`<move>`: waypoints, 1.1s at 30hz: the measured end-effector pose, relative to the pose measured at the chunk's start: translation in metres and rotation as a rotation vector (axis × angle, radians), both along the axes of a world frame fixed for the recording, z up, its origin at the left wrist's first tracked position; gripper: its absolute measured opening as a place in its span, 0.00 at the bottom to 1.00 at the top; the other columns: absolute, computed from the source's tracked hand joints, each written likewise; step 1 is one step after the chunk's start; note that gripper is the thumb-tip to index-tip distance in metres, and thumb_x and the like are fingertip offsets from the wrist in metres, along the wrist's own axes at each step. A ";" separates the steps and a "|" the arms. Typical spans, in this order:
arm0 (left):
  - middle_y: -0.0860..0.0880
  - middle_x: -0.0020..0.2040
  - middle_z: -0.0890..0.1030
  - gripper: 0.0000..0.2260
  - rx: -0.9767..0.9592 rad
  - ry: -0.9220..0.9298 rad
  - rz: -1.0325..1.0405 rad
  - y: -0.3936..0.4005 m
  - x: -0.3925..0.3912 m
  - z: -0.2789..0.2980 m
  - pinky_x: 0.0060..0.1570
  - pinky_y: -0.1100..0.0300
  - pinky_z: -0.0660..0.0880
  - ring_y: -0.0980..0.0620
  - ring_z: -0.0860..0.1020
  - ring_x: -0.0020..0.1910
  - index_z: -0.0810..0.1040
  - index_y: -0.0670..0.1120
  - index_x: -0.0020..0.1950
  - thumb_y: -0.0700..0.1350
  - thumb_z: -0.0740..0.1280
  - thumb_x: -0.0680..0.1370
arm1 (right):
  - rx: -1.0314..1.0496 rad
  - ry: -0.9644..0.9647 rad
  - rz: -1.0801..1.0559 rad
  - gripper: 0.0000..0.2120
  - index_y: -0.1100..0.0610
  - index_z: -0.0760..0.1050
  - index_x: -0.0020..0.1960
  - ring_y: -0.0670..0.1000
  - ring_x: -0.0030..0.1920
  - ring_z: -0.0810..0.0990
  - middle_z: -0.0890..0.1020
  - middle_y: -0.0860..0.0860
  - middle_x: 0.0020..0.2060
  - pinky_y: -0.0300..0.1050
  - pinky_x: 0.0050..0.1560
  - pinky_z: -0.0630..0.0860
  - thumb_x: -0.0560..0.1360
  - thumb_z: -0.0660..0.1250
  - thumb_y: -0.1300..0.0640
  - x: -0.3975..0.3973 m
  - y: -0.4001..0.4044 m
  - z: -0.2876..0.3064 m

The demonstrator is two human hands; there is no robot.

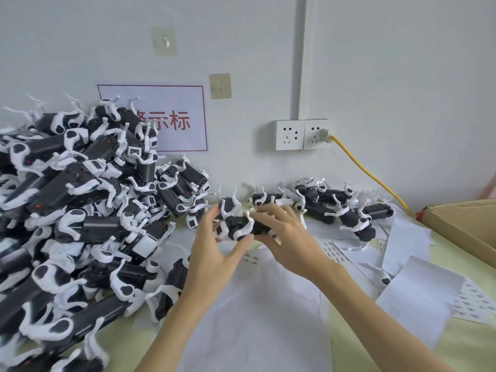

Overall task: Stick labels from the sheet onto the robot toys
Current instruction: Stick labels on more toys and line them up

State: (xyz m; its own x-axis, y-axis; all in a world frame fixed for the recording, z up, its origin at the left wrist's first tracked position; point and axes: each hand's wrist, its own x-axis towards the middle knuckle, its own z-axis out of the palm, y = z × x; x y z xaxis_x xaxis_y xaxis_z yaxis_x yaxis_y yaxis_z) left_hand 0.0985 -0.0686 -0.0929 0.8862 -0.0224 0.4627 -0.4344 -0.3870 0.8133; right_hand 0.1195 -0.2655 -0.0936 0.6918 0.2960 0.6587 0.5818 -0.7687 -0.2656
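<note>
Head view: small black-and-white plastic robot toy point(239, 224) held above white backing paper point(255, 299), between big toy pile point(80, 197) at left and short row point(335, 205) at right. Left hand point(214, 253) cupped under near end, thumb and fingers spread yet curled round it; right hand point(284, 234) gripping far end, fingers draped over body. Likely light, rigid — thin white legs look snappable. Best gripped by dark body. Printed label sheet point(472, 304) at far right.
</note>
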 end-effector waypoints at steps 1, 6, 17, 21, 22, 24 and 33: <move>0.69 0.68 0.73 0.30 -0.027 0.030 -0.032 0.001 0.001 0.000 0.63 0.76 0.67 0.73 0.71 0.66 0.69 0.58 0.75 0.55 0.77 0.76 | -0.033 0.008 0.032 0.17 0.49 0.77 0.70 0.54 0.54 0.71 0.77 0.47 0.62 0.46 0.57 0.73 0.82 0.70 0.56 -0.005 0.000 -0.003; 0.64 0.57 0.85 0.20 -0.343 0.180 -0.031 0.005 0.005 0.002 0.63 0.60 0.75 0.65 0.81 0.58 0.84 0.56 0.62 0.60 0.79 0.73 | 0.013 -0.111 0.046 0.22 0.45 0.72 0.76 0.50 0.59 0.74 0.73 0.45 0.67 0.38 0.60 0.72 0.83 0.68 0.55 -0.020 -0.001 0.001; 0.48 0.52 0.88 0.26 -0.580 0.261 -0.101 0.005 0.001 0.009 0.53 0.53 0.79 0.41 0.88 0.44 0.77 0.52 0.58 0.67 0.78 0.71 | 1.045 0.774 0.236 0.34 0.61 0.76 0.68 0.58 0.52 0.88 0.88 0.57 0.51 0.50 0.59 0.82 0.74 0.75 0.37 -0.026 0.008 0.013; 0.55 0.54 0.85 0.29 -0.305 0.095 -0.218 0.005 0.000 0.004 0.53 0.47 0.82 0.43 0.87 0.39 0.69 0.65 0.69 0.66 0.75 0.71 | 1.173 0.890 0.154 0.25 0.57 0.86 0.52 0.56 0.38 0.85 0.86 0.59 0.40 0.43 0.40 0.81 0.75 0.73 0.35 -0.027 0.002 0.020; 0.60 0.57 0.82 0.34 -0.185 0.028 -0.248 0.005 0.000 0.002 0.51 0.53 0.83 0.47 0.86 0.38 0.66 0.67 0.72 0.63 0.78 0.70 | 1.215 0.933 0.130 0.24 0.56 0.85 0.50 0.56 0.35 0.83 0.84 0.59 0.39 0.43 0.36 0.80 0.75 0.73 0.34 -0.027 -0.001 0.022; 0.62 0.58 0.74 0.41 0.085 -0.128 -0.216 0.004 0.003 -0.005 0.45 0.65 0.79 0.52 0.82 0.38 0.64 0.70 0.75 0.54 0.83 0.70 | 1.227 1.001 0.065 0.25 0.56 0.82 0.51 0.55 0.31 0.80 0.82 0.58 0.36 0.42 0.31 0.76 0.74 0.72 0.33 -0.027 -0.009 0.024; 0.63 0.65 0.78 0.31 0.249 -0.247 -0.224 0.014 0.004 0.002 0.65 0.66 0.69 0.58 0.75 0.67 0.72 0.60 0.68 0.58 0.82 0.69 | 0.790 1.107 -0.127 0.34 0.55 0.80 0.51 0.52 0.23 0.66 0.77 0.56 0.29 0.37 0.22 0.64 0.73 0.64 0.23 -0.029 -0.026 0.028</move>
